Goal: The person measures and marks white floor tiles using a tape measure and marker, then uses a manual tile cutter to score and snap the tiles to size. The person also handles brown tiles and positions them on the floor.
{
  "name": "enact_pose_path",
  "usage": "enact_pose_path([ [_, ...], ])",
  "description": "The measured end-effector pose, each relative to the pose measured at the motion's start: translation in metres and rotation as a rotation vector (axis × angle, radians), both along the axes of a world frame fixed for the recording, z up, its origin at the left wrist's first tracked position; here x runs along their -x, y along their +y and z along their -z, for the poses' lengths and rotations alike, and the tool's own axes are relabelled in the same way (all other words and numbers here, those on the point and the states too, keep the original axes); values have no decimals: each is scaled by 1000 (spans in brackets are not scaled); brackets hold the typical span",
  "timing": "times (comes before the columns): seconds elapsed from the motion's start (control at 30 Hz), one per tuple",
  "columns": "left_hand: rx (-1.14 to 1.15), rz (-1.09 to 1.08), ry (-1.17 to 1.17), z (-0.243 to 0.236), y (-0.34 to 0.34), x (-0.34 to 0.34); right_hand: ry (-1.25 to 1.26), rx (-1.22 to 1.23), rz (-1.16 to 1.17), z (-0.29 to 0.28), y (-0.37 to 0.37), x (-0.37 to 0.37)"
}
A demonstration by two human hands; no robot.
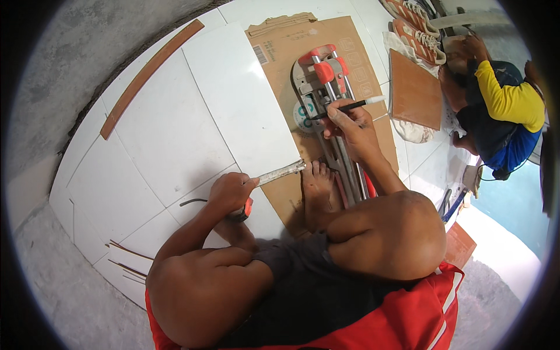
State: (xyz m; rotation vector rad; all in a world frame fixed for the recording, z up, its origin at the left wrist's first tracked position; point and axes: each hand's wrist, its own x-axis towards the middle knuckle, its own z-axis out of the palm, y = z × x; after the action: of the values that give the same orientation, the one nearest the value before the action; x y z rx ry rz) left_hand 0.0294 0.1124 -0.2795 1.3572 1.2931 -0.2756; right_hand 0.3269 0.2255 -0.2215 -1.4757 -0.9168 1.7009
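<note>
My left hand (232, 192) is closed round a tape measure with a red and black case (240, 211). Its worn pale blade (281, 172) is drawn out to the right along the near edge of a white tile (239, 87), and the tip ends by my foot. Between the fingers of my right hand (354, 129) is a black marker (347, 108) with a white end pointing right and its dark tip pointing left. That hand is raised over a manual tile cutter (332, 76) with red and grey parts and metal rails, which rests on flattened cardboard (280, 55).
A brown strip (153, 76) lies on the white floor tiles at left, and thin dark strips (129, 251) lie nearer. Brown tile (415, 90) and sneakers (417, 36) are at right. Beyond them, another person in a yellow sleeve (507, 96) crouches. A grey wall (87, 52) bounds the left.
</note>
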Motion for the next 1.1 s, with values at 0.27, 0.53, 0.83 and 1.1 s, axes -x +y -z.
enact_pose_path([
  [0.27, 42, 19, -16, -1, -12, -8, -46, 9, -35, 5, -20, -8],
  [0.53, 15, 65, 0, -7, -17, 0, -280, -76, -199, 27, -39, -15],
  [0.83, -314, 24, -144, 20, -52, 35, -346, 226, -393, 45, -38, -11],
  [1.1, -577, 156, -132, 75, -79, 39, -447, 212, -357, 34, -29, -6],
])
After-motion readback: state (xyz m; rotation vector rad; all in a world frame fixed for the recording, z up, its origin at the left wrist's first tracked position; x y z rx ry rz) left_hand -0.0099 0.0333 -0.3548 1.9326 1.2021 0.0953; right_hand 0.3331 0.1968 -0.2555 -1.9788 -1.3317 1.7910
